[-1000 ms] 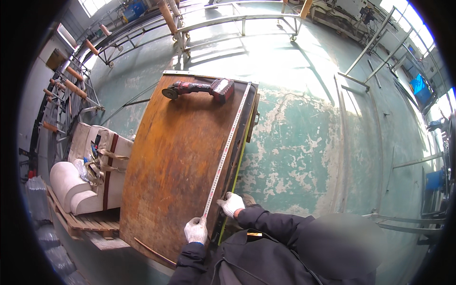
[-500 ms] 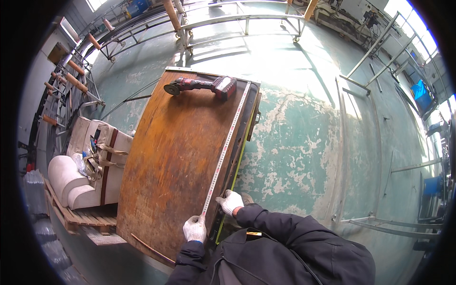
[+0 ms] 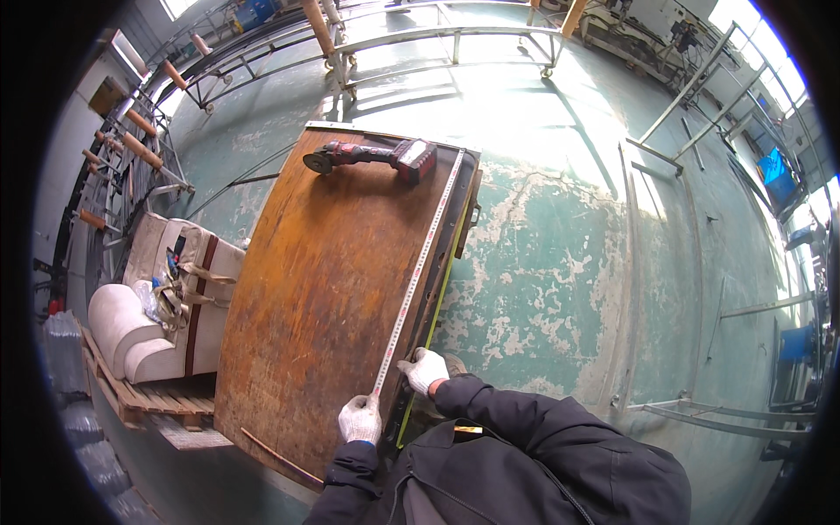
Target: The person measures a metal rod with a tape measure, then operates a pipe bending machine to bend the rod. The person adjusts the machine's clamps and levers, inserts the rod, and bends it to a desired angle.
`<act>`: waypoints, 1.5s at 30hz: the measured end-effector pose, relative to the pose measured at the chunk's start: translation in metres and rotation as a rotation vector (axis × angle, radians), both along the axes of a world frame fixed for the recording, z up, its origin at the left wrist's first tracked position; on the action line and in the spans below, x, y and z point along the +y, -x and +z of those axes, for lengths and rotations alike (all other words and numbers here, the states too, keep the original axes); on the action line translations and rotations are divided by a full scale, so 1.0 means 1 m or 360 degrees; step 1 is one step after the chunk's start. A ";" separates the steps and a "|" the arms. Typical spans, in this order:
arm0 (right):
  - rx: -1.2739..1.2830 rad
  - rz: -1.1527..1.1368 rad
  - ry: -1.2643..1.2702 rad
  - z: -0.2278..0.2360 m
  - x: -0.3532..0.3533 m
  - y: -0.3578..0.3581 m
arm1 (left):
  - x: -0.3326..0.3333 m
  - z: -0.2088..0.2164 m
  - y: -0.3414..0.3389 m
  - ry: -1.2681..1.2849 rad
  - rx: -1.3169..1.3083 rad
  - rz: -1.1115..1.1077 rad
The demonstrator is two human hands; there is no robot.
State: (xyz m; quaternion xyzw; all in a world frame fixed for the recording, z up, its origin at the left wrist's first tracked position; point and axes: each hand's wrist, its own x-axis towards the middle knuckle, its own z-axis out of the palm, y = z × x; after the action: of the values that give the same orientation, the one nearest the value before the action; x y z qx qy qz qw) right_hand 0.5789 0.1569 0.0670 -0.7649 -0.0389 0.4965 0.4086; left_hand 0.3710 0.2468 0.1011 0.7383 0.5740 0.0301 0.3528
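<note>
A white tape measure (image 3: 413, 284) is stretched along the right side of a worn wooden tabletop (image 3: 297, 289). My left hand (image 3: 360, 420), in a white knit glove, is closed on the tape's near end. Beside the tape runs a dark metal bar (image 3: 451, 210) with holes, with a yellow-green strip (image 3: 435, 328) along its outer side. My right hand (image 3: 423, 372), also gloved, rests at this bar with its fingers bent together; what they pinch is hidden. A red and black cordless angle grinder (image 3: 372, 159) lies across the table's far end.
A cream canvas tool bag (image 3: 197, 289) stands on a wooden pallet (image 3: 166, 401) left of the table. A thin strip (image 3: 278, 457) lies at the near left edge. Wheeled metal racks (image 3: 455, 48) stand beyond, and a metal frame (image 3: 726, 420) at right.
Almost nothing differs. Both hands stay in place, and the tape keeps its line along the bar.
</note>
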 end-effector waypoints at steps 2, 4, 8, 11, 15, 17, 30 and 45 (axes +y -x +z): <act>0.0011 -0.0024 -0.0011 0.000 0.000 0.000 | 0.000 0.005 -0.002 0.0025 0.0024 -0.0005; -0.0119 -0.0022 0.0015 -0.001 0.001 0.000 | 0.001 0.012 -0.006 0.0016 0.0000 -0.0060; -0.0534 0.0106 0.0157 -0.009 0.003 0.004 | 0.003 0.026 0.006 -0.0010 -0.0060 -0.0103; -0.0122 -0.0205 -0.0153 -0.017 0.003 0.010 | 0.002 0.035 0.048 -0.0077 0.0039 -0.0029; 0.0233 -0.0398 -0.0345 -0.026 0.005 0.013 | -0.008 0.042 0.142 -0.0137 0.0298 0.0029; 0.0270 -0.0358 -0.0300 -0.029 0.006 0.013 | -0.022 0.044 0.197 0.0055 0.0274 0.0205; 0.0108 -0.0156 -0.0160 -0.030 0.011 0.004 | -0.083 0.004 0.374 -0.0075 0.0401 0.0405; 0.0125 -0.0131 0.0030 -0.038 0.016 -0.009 | -0.084 0.001 0.388 -0.0369 0.0428 0.0363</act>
State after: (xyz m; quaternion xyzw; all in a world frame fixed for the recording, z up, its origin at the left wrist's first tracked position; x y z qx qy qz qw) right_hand 0.5874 0.1734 0.0286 -0.7496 0.0135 0.5093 0.4226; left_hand -0.0168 0.1633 0.1019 0.7015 0.6886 0.0369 0.1800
